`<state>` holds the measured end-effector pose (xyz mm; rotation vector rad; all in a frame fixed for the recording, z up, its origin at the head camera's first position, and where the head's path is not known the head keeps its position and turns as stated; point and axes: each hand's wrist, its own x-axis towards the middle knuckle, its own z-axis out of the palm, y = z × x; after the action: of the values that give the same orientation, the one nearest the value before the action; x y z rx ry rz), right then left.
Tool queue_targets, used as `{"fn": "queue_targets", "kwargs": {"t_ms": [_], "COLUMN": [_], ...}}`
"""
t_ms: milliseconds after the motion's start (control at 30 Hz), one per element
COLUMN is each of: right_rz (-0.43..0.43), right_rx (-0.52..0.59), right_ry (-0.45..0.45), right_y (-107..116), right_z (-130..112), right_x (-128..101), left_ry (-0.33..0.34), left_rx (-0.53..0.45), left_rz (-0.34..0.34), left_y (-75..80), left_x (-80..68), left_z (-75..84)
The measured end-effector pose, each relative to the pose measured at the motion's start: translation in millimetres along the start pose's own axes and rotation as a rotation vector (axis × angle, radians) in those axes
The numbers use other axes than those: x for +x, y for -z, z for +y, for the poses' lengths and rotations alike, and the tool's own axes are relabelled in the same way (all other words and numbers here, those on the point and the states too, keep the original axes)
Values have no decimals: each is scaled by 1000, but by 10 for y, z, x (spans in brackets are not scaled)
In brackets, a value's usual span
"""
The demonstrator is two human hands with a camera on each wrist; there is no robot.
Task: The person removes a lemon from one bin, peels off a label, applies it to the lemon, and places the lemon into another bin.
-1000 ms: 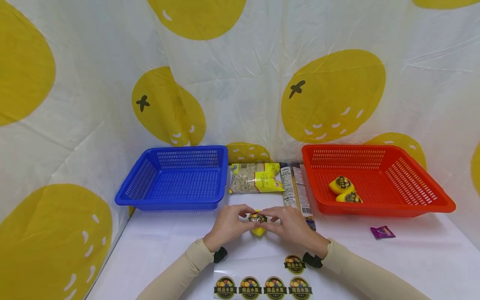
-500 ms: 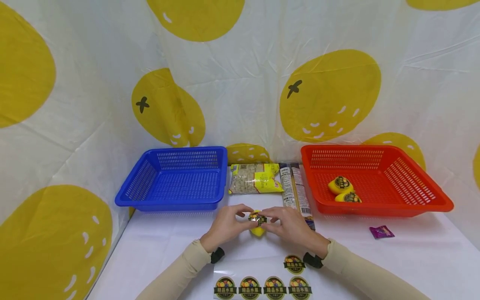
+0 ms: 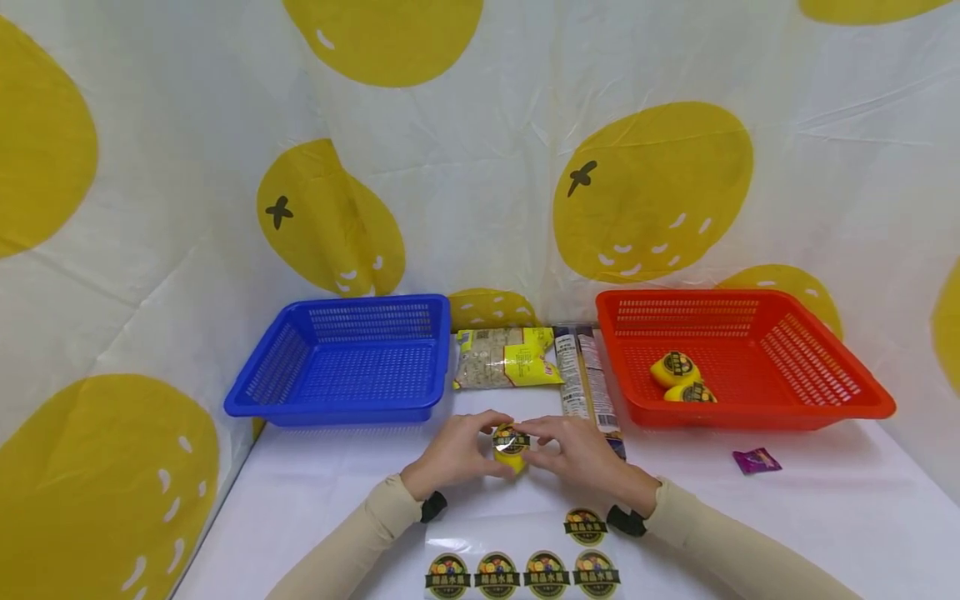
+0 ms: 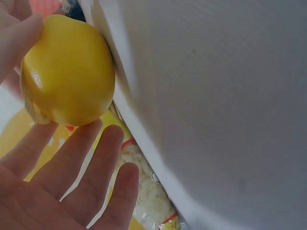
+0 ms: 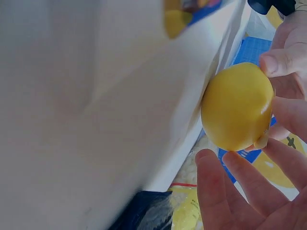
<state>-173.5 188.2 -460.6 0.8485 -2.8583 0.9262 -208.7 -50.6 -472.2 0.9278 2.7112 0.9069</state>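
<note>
A yellow lemon [image 3: 510, 458] with a round black-and-gold sticker [image 3: 512, 440] on top rests on the white table between both hands. My left hand [image 3: 455, 450] holds its left side, thumb on the near side and fingers on the far side. From the right, my right hand [image 3: 572, 450] has its index finger by the sticker's edge and its thumb low on the lemon's side. In the left wrist view the lemon [image 4: 72, 72] sits right at the fingertips. The right wrist view shows the smooth side of the lemon [image 5: 235, 108] and the left thumb against it.
Near the front lies a sticker sheet [image 3: 517, 533] with several round stickers. A blue basket [image 3: 337, 414] stands left, and a red basket [image 3: 750, 414] with two stickered lemons right. Behind lie a yellow food bag [image 3: 506, 358] and a long package [image 3: 585, 375]; a purple packet [image 3: 756, 460] lies right.
The left thumb has moved off the sticker, down to the lemon's near side. The right thumb has also shifted off the sticker, and more of it shows. The lemon looks slightly turned.
</note>
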Motion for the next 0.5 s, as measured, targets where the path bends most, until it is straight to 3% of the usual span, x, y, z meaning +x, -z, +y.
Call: {"fn": "queue_targets", "kwargs": {"t_ms": [500], "right_rz": [58], "right_rx": [-74], "right_ry": [-42], "right_y": [265], "right_z": [8], "right_x": [-238], "left_ry": [76], "left_rx": [53], "left_rz": [-1], "left_y": [-94], "left_x": [42], "left_z": [92]}}
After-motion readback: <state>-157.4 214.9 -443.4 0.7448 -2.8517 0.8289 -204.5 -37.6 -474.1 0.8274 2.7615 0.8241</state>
